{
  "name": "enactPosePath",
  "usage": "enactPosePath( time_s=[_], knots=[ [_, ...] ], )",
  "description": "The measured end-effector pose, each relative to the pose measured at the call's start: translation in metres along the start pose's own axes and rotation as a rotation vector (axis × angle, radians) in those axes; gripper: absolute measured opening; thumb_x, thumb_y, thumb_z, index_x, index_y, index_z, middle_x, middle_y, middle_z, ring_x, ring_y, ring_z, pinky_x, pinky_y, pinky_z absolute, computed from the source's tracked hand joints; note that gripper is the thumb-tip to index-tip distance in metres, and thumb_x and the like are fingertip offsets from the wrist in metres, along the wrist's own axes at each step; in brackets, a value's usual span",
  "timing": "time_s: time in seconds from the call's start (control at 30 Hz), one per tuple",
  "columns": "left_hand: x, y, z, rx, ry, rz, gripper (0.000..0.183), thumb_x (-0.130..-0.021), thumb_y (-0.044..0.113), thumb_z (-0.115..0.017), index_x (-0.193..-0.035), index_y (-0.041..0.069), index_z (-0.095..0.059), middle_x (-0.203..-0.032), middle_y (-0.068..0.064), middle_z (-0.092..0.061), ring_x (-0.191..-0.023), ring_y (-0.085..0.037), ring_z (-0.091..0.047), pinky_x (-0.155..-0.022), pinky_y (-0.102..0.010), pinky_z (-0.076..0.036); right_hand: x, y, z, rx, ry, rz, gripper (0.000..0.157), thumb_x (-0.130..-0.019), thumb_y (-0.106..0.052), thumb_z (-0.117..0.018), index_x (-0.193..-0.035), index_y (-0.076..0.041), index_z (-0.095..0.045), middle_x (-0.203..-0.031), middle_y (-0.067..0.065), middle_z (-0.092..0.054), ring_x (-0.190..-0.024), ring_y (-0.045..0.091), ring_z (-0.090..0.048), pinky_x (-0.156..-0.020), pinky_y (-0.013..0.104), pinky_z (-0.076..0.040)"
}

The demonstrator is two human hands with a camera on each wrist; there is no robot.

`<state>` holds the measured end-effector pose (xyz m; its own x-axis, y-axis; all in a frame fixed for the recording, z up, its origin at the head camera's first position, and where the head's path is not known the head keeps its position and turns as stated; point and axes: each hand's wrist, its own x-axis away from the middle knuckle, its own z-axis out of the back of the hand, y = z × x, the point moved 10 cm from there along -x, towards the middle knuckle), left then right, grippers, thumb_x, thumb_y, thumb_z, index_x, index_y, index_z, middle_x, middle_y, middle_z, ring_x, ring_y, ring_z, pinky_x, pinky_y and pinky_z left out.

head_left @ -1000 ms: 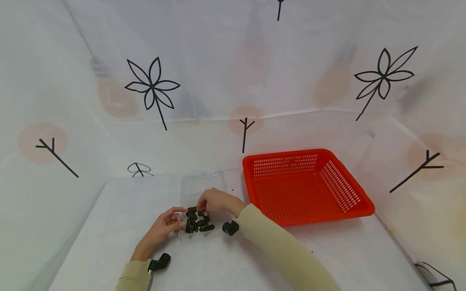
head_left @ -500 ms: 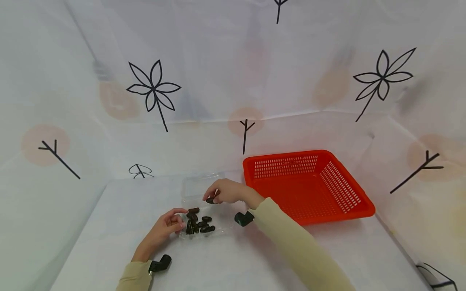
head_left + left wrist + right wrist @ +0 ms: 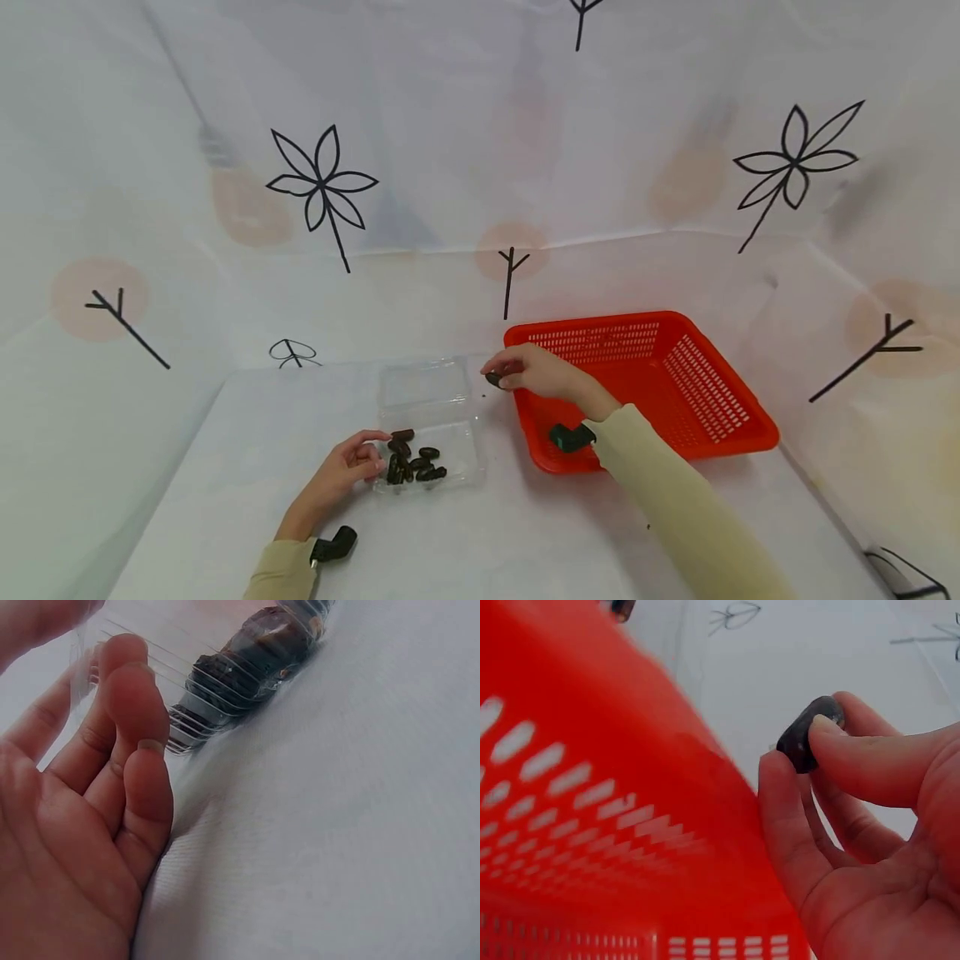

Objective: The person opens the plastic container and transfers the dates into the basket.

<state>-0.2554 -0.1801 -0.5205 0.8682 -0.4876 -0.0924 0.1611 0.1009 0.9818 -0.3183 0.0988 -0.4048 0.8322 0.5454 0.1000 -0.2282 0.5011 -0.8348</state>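
Right hand (image 3: 547,372) at left rim of basket (image 3: 708,387); grip nearly closed, thumb and fingertips pinching dark piece (image 3: 798,747). Left hand (image 3: 335,471): fingers curled, holding edge of box (image 3: 461,451).

My left hand (image 3: 82,817), palm showing, fills the left side, its bent fingers touching the ridged wall of a clear plastic box (image 3: 166,666). Through that wall, near the top, dark dates (image 3: 241,673) lie close together. White desk (image 3: 345,817) spreads right.
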Motion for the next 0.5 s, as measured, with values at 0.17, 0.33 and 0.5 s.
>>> enactPosePath(
  time_s=[0.17,0.33,0.5],
  knots=[
    [0.001,-0.001,0.002,0.005,0.022,0.032,0.044,-0.094,0.003,-0.065,-0.133,-0.01,-0.048,-0.081,0.001,-0.056,-0.066,-0.019,-0.052,-0.064,-0.027,-0.047,0.013,0.029,0.025,-0.045,0.077,-0.054,0.031,-0.096,-0.004,-0.063,-0.123,-0.016,-0.071,-0.12,0.003,-0.065,-0.108,0.023,-0.061,-0.092,0.038,-0.051],
    [0.001,0.0,0.001,-0.01,0.019,0.029,0.044,-0.095,0.004,-0.065,-0.133,-0.01,-0.048,-0.081,0.001,-0.056,-0.066,-0.018,-0.053,-0.064,-0.026,-0.047,0.022,0.06,0.044,-0.038,0.13,-0.122,0.032,-0.095,-0.004,-0.065,-0.122,-0.019,-0.071,-0.119,0.002,-0.065,-0.108,0.024,-0.06,-0.092,0.041,-0.051],
    [0.001,0.0,0.0,-0.003,0.017,0.021,0.043,-0.095,0.003,-0.064,-0.132,-0.011,-0.048,-0.081,0.0,-0.056,-0.067,-0.018,-0.052,-0.065,-0.027,-0.047,0.029,0.088,0.055,-0.004,0.144,-0.18,0.033,-0.095,-0.004,-0.064,-0.127,-0.01,-0.069,-0.119,0.006,-0.066,-0.107,0.026,-0.06,-0.092,0.044,-0.05]
  ],
)
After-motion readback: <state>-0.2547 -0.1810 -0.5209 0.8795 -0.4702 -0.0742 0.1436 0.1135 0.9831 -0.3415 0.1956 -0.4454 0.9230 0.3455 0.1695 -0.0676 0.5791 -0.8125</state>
